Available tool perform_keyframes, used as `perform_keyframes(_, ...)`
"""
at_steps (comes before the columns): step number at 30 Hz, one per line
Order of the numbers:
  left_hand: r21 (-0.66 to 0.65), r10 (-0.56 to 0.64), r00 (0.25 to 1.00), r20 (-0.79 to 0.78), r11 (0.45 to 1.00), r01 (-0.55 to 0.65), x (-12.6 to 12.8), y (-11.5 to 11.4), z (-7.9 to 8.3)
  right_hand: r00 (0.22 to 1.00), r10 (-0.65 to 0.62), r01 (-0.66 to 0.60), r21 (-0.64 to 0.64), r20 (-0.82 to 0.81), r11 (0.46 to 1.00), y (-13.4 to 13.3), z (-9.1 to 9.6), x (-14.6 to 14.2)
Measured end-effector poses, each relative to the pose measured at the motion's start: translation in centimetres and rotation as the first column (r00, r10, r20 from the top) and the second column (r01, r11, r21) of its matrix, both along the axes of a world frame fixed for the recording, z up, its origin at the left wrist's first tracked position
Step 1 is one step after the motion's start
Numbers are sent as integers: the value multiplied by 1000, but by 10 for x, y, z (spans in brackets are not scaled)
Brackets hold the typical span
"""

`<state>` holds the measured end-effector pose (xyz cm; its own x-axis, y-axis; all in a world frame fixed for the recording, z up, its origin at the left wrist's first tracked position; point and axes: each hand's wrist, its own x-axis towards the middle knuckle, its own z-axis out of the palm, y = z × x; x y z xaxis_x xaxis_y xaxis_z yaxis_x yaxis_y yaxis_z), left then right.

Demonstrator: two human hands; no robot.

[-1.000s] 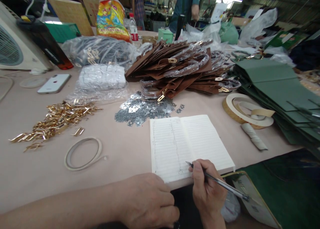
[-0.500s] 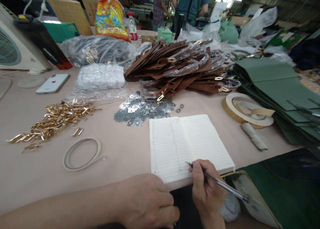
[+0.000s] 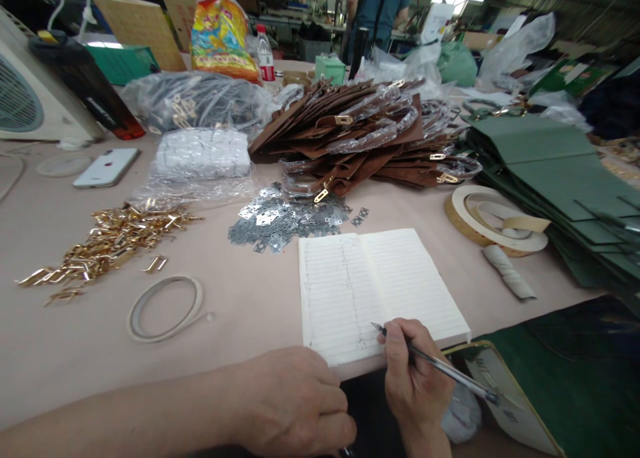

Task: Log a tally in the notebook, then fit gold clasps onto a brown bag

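An open lined notebook (image 3: 373, 288) lies on the pale table near its front edge. My right hand (image 3: 413, 381) is closed round a pen (image 3: 440, 366), whose tip rests low on the notebook's left page. My left hand (image 3: 295, 405) lies at the table's front edge, just left of the notebook's near corner, with its fingers curled under; what they hold, if anything, is hidden.
Small silver plates (image 3: 287, 219) and gold clips (image 3: 107, 245) lie in heaps behind the notebook. A tape ring (image 3: 165, 308) lies to the left, a tape roll (image 3: 493, 221) to the right. Further back are brown bag parts (image 3: 360, 135), green sheets (image 3: 560, 178) and a phone (image 3: 106, 167). A person (image 3: 377, 5) stands beyond the table.
My hands and the pen have hardly moved. The people standing beyond the table have shifted about.
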<state>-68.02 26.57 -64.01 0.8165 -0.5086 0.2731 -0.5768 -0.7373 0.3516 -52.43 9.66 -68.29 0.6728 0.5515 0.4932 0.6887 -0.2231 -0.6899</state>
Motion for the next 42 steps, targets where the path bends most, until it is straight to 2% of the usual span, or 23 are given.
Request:
perform_keyframes(6,-39,-41,999,2,998,41,1,1,-1,1000,1,-1,9,-4,1000,0,1,-1)
perform_keyframes(11,-86,10,999,-42,996,-14,-1,0,-4,1000,3,-3,10,8,1000,0,1,-2)
perform_keyframes(20,-44,13,995,-94,999,-17,0,1,4,1000,5,-5,-6,16,1000,0,2,0)
perform_keyframes(42,-44,22,996,-92,999,-26,-3,1,2,1000,-4,4,6,12,1000,1,0,0)
